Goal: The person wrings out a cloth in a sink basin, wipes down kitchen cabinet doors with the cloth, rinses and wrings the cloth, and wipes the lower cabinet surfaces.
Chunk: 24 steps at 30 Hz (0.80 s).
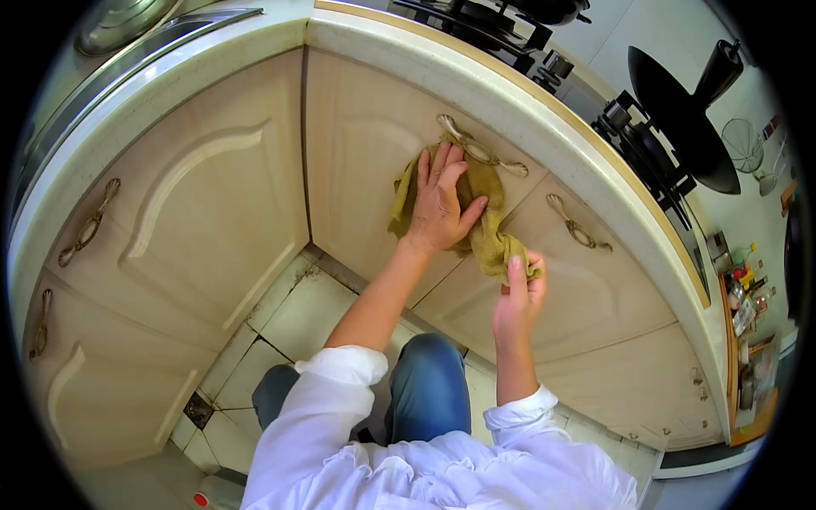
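Note:
An olive-green cloth (486, 191) lies bunched against the cream cabinet door (357, 144), just under its ornate metal handle (480, 151). Flat on the cloth rests my left hand (438, 204), its fingers stretched upward and the thumb apart, pressing it to the door. The fingertips reach close below the handle; whether they touch it I cannot tell. A tail of the cloth hangs down to the right, and my right hand (520, 297) pinches its end between thumb and fingers, in front of the neighbouring door (586, 289).
Above the doors runs the pale countertop edge (374, 38). A gas stove (629, 119) with a black wok (680, 119) stands on it. More handled cabinet doors (195, 187) are at left. White floor tiles (306, 306) lie below, near my bent knee (429, 382).

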Tool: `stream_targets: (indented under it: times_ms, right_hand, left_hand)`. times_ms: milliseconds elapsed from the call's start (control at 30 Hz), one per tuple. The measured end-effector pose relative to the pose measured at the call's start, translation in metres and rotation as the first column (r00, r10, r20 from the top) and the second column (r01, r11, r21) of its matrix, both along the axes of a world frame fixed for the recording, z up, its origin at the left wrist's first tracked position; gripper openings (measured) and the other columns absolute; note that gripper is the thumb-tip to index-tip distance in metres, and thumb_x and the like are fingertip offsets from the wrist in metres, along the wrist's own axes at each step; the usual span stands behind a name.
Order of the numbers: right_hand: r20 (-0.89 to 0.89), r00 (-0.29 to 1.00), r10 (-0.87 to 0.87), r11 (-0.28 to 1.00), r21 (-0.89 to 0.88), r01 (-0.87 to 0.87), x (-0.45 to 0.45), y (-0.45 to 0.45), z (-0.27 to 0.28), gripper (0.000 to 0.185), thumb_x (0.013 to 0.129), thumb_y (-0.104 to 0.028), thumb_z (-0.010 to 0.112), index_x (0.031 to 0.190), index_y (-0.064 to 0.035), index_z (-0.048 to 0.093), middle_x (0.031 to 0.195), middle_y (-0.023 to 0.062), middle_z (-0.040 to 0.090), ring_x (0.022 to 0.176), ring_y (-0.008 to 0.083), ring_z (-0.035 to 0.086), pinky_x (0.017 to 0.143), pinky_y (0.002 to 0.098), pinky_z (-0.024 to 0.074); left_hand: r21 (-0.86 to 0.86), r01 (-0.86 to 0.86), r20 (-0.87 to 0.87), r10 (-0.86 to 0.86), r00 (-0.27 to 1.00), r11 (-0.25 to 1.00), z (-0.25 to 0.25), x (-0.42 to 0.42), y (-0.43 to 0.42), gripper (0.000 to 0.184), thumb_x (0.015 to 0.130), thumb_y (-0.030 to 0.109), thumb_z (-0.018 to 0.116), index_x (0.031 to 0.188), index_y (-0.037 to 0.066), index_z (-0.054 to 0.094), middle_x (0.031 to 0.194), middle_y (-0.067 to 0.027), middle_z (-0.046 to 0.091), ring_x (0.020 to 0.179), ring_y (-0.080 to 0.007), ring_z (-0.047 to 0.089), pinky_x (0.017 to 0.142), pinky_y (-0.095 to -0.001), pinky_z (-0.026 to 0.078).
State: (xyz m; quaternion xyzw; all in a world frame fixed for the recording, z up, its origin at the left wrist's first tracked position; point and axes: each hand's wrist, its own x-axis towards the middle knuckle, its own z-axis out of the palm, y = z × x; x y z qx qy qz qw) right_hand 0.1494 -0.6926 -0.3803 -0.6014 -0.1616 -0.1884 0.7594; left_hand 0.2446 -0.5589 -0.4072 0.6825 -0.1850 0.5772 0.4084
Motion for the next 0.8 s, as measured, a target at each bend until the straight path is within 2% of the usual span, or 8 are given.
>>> stream_targets:
  times_ms: [67, 133, 200, 300, 533, 667, 733, 800]
  right_hand:
    - [-0.041, 0.999, -0.001, 1.000, -0.025, 0.000, 0.001, -0.008, -0.005, 0.011, 0.093, -0.014, 0.056, 0.096, -0.0032, 0.053, 0.092, 0.0016, 0.058, 0.085, 0.0057, 0.048, 0.079, 0.0224, 0.0399]
    - [-0.108, 0.993, 0.040, 0.995, -0.086, -0.050, 0.005, -0.015, -0.011, 0.008, 0.093, -0.012, 0.054, 0.098, -0.0062, 0.052, 0.095, 0.0016, 0.058, 0.086, 0.0077, 0.051, 0.079, 0.0242, 0.0413]
    - [-0.103, 0.991, 0.080, 0.991, -0.100, -0.091, 0.007, -0.021, -0.015, 0.007, 0.093, -0.010, 0.054, 0.098, -0.0059, 0.052, 0.096, 0.0016, 0.058, 0.086, 0.0075, 0.051, 0.079, 0.0241, 0.0411]
    - [-0.109, 0.985, 0.135, 0.982, -0.121, -0.148, 0.007, -0.035, -0.022, 0.009, 0.091, -0.010, 0.056, 0.098, -0.0043, 0.054, 0.095, 0.0014, 0.058, 0.086, 0.0066, 0.050, 0.079, 0.0233, 0.0405]
    - [-0.175, 0.979, 0.106, 0.978, -0.161, -0.135, 0.003, -0.068, -0.032, 0.009, 0.090, -0.011, 0.058, 0.094, -0.0031, 0.055, 0.092, 0.0015, 0.059, 0.083, 0.0063, 0.050, 0.078, 0.0234, 0.0409]
    - [-0.159, 0.978, 0.136, 0.968, -0.189, -0.166, -0.004, -0.069, -0.031, 0.009, 0.091, -0.011, 0.057, 0.094, -0.0027, 0.055, 0.092, 0.0013, 0.058, 0.083, 0.0065, 0.050, 0.078, 0.0234, 0.0411]
    - [-0.172, 0.976, 0.133, 0.976, -0.151, -0.160, -0.007, -0.065, -0.030, 0.010, 0.091, -0.011, 0.057, 0.097, -0.0029, 0.054, 0.092, 0.0007, 0.058, 0.084, 0.0063, 0.050, 0.078, 0.0231, 0.0406]
    - [-0.103, 0.986, 0.133, 0.983, -0.111, -0.144, -0.001, -0.059, -0.037, 0.012, 0.091, -0.010, 0.057, 0.099, -0.0027, 0.052, 0.095, 0.0010, 0.057, 0.086, 0.0060, 0.049, 0.079, 0.0224, 0.0401]
  left_hand:
    - [0.110, -0.058, 0.035, 0.054, 0.998, 0.992, 0.000, 0.013, 0.011, 0.060, 0.078, 0.018, 0.070, 0.123, 0.004, 0.031, 0.137, -0.0271, 0.036, 0.127, -0.0485, 0.033, 0.105, -0.0615, 0.017]
    - [0.099, -0.097, 0.080, 0.089, 0.993, 0.990, 0.003, 0.018, 0.005, 0.059, 0.075, 0.015, 0.068, 0.120, 0.005, 0.033, 0.132, -0.0253, 0.041, 0.125, -0.0471, 0.035, 0.105, -0.0598, 0.018]
    - [-0.063, -0.119, 0.113, 0.126, 0.986, 0.991, 0.006, 0.016, -0.012, 0.053, 0.069, 0.010, 0.065, 0.114, 0.006, 0.037, 0.131, -0.0244, 0.043, 0.122, -0.0443, 0.037, 0.102, -0.0568, 0.022]
    - [-0.003, -0.042, 0.132, 0.042, 0.990, 0.999, 0.008, 0.010, -0.030, 0.048, 0.063, 0.006, 0.063, 0.106, 0.007, 0.041, 0.129, -0.0238, 0.047, 0.118, -0.0401, 0.040, 0.098, -0.0519, 0.025]
    - [-0.011, 0.006, 0.165, -0.004, 0.986, 1.000, 0.004, 0.007, -0.037, 0.037, 0.065, -0.002, 0.060, 0.096, 0.008, 0.042, 0.124, -0.0213, 0.054, 0.115, -0.0361, 0.042, 0.097, -0.0454, 0.031]
    - [0.029, 0.045, 0.146, -0.048, 0.988, 0.999, -0.019, 0.001, -0.044, 0.038, 0.069, -0.009, 0.057, 0.101, 0.007, 0.044, 0.127, -0.0200, 0.053, 0.111, -0.0350, 0.046, 0.094, -0.0425, 0.037]
    - [0.131, 0.181, 0.121, -0.196, 0.973, 0.975, -0.044, -0.004, -0.053, 0.031, 0.074, -0.004, 0.058, 0.102, 0.007, 0.050, 0.127, -0.0182, 0.054, 0.110, -0.0325, 0.050, 0.095, -0.0420, 0.039]
    - [0.077, 0.260, 0.051, -0.264, 0.963, 0.963, -0.045, -0.011, -0.049, 0.030, 0.076, -0.002, 0.058, 0.104, 0.006, 0.050, 0.128, -0.0187, 0.053, 0.113, -0.0339, 0.049, 0.096, -0.0429, 0.039]
